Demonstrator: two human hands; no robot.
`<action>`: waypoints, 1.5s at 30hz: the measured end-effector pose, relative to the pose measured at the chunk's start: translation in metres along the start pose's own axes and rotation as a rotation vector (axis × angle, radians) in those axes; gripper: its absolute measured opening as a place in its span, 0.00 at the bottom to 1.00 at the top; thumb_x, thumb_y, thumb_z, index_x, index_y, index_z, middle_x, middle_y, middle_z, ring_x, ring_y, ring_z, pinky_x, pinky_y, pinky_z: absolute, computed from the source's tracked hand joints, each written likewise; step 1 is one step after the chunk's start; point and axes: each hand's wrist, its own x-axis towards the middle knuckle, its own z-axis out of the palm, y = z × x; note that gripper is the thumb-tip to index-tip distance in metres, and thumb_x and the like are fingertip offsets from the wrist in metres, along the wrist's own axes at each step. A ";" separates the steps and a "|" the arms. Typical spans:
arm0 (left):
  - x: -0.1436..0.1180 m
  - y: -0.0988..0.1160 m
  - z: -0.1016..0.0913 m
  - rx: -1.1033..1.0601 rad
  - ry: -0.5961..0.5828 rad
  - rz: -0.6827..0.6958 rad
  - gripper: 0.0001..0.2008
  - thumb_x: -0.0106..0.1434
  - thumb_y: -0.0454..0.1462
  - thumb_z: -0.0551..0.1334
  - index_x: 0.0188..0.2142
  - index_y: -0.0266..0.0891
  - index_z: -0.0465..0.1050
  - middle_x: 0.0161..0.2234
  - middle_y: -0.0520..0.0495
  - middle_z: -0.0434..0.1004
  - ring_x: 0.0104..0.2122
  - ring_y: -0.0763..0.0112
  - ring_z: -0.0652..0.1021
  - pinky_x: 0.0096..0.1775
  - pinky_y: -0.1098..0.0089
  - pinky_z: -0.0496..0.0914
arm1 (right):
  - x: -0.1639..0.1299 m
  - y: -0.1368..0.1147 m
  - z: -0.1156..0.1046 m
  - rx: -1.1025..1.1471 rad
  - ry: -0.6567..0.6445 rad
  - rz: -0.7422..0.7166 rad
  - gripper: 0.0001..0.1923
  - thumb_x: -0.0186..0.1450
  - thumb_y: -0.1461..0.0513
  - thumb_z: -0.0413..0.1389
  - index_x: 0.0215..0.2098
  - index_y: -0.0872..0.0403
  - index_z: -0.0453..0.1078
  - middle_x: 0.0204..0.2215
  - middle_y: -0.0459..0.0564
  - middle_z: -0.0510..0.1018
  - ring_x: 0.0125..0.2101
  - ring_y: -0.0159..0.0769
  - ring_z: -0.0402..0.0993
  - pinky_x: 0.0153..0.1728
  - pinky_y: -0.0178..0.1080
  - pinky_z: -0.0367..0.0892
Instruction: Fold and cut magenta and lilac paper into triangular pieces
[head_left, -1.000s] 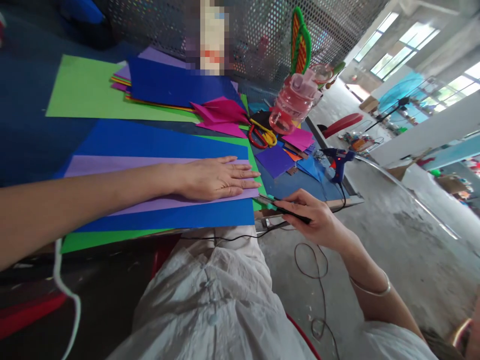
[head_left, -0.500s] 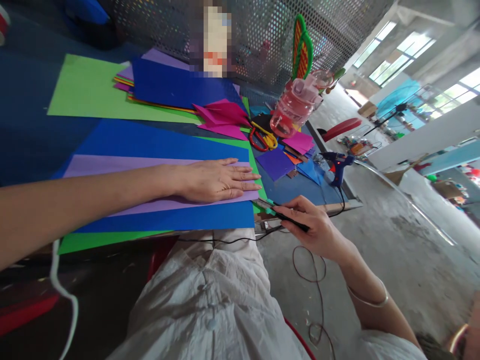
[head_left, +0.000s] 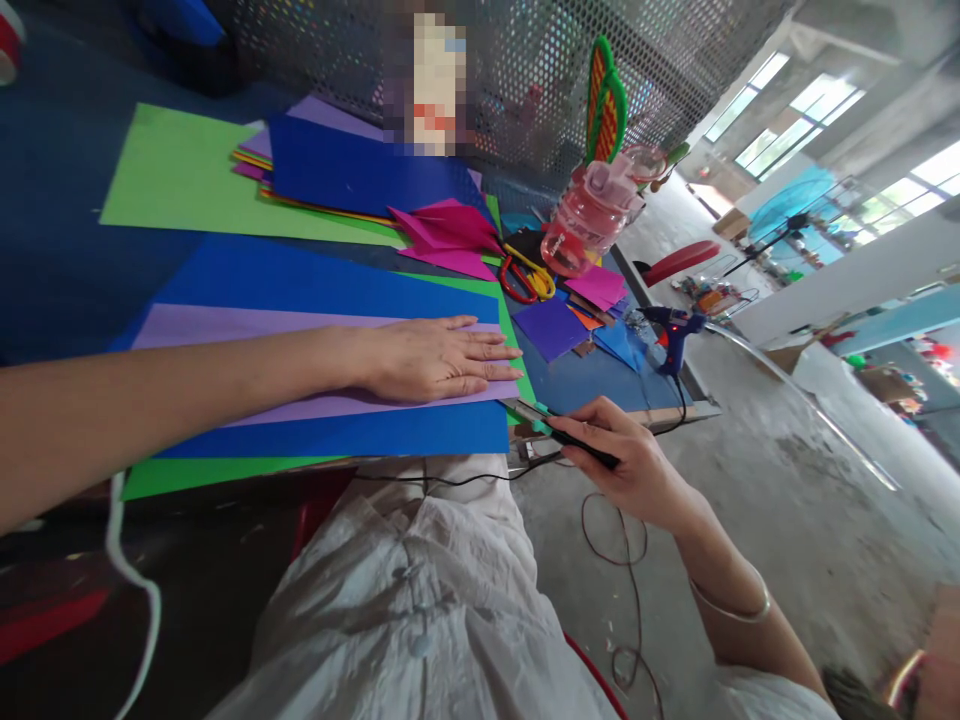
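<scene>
Blue cloth covers the table (head_left: 52, 250), with large sheets lying flat on it: a light green sheet (head_left: 180, 190) at the far left, and nearer a green sheet (head_left: 195, 475) under a blue sheet (head_left: 315, 285), with a purple sheet (head_left: 247, 325) on top. The left arm reaches across from the left, forearm level above the paper, and the left hand (head_left: 435, 358) lies palm down on the purple sheet's right end, fingers straight and close together. The right hand (head_left: 630, 455), wrist bent off the table's right edge, is closed around a dark utility knife (head_left: 559, 428) whose tip sits beside the sheets' right edge. Farther right stand a pink bottle (head_left: 589, 215), red-and-yellow scissors (head_left: 525, 275) and a blue glue gun (head_left: 675, 330).
</scene>
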 end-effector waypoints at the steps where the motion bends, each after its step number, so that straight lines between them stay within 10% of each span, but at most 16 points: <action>1: 0.000 0.001 0.000 0.003 0.002 0.002 0.28 0.80 0.47 0.42 0.75 0.54 0.55 0.78 0.57 0.46 0.77 0.67 0.48 0.74 0.55 0.34 | 0.000 -0.001 0.001 0.001 0.005 0.002 0.18 0.75 0.64 0.57 0.61 0.50 0.76 0.41 0.53 0.76 0.34 0.33 0.77 0.34 0.37 0.78; 45: 0.000 0.001 0.002 0.017 0.036 0.024 0.27 0.80 0.45 0.43 0.75 0.52 0.56 0.78 0.57 0.47 0.77 0.67 0.49 0.74 0.56 0.34 | 0.008 -0.016 0.004 -0.045 -0.043 0.007 0.18 0.73 0.66 0.58 0.60 0.52 0.76 0.43 0.53 0.76 0.37 0.33 0.79 0.40 0.36 0.78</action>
